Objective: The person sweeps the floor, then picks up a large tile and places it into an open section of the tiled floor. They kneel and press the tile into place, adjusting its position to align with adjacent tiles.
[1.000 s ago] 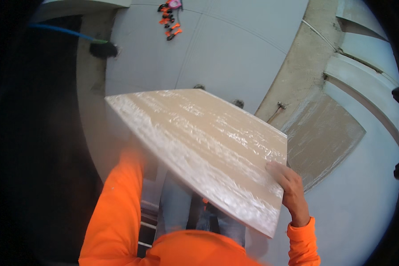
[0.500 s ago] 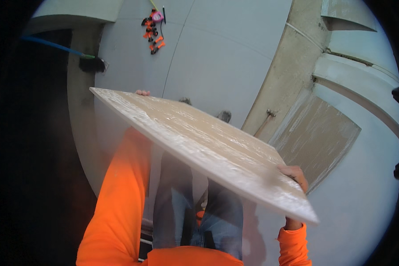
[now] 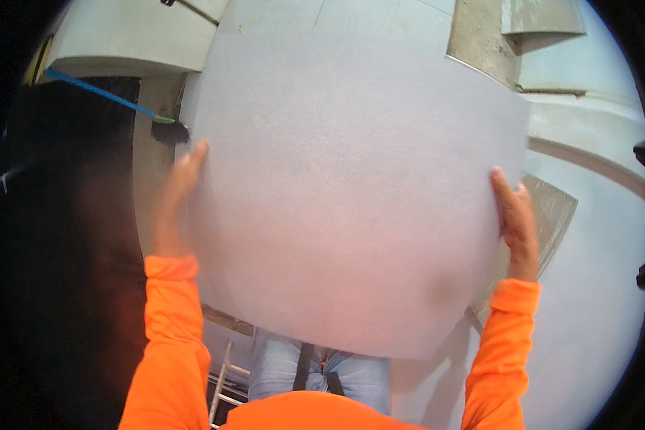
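A large square tile (image 3: 344, 193), its smooth pale grey face toward me, spans the middle of the head view. My left hand (image 3: 181, 183), blurred by motion, holds its left edge with fingers along the side. My right hand (image 3: 516, 215) grips the opposite edge, thumb and fingers at the rim. Orange sleeves cover both forearms. Below the tile my legs in jeans show, and much of the floor beneath it is hidden.
A blue-handled broom (image 3: 100, 93) leans at the upper left, beside a dark area. Another tan-backed tile (image 3: 555, 215) lies at the right. Pale ledges (image 3: 580, 150) run along the upper right. A ladder (image 3: 222, 380) shows at the lower left.
The tile has turned over, from its streaked tan back to its pale grey face, and now covers more of the view. Both my hands have shifted to its sides.
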Tool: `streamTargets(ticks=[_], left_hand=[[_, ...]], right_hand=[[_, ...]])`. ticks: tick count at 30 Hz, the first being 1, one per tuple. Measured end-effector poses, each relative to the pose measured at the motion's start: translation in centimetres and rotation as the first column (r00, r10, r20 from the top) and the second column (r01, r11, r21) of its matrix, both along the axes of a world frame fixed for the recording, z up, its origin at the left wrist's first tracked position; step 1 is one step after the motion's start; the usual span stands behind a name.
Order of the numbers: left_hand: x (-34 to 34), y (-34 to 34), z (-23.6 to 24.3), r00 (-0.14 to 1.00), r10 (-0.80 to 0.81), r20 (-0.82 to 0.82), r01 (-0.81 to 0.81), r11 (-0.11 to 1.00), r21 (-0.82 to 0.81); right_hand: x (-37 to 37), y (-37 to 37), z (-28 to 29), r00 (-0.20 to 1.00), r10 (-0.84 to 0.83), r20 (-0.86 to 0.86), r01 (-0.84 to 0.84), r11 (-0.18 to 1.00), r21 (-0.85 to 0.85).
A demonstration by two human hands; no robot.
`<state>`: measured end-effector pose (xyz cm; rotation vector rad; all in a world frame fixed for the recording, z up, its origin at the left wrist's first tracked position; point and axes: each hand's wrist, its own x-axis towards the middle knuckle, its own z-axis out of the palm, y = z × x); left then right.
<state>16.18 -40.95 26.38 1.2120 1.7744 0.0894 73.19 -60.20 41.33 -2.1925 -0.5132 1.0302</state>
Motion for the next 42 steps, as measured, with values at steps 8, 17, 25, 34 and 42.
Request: streamTargets(ticks=[8,17,25,34,42], left_hand=[[1.0,-13.5,-11.6,0.901,-0.266,-0.343,0.149,0.931,-0.332],[2.5,-22.6,-11.7,0.773,-0.544,-0.326,0.202,0.699,-0.686],[4.4,-23.4,-8.8,0.787,-0.485,-0.381,0.225,0.801,-0.554],[-2.9,-31.1,-4.8,0.827,-0.406,-0.388,0.149,0.824,-0.546],[-8.9,-36.2,-12.1,0.84,-0.404,-0.363,0.19,0.845,-0.501]], right_hand=[[-1.1,-12.4,-18.4,0.971,-0.225,-0.083,0.139,0.811,-0.568],[-3.7,-27.9,-21.6,0.957,0.285,-0.051,-0.168,0.403,-0.9],[-5.8,-37.3,-22.3,0.979,0.108,0.17,0.068,0.62,-0.782],[-11.0,-42.2,-19.4,0.946,0.271,0.179,-0.016,0.59,-0.807],[-18.3,-50.1,-24.9,0.909,0.281,0.307,0.03,0.693,-0.721]])
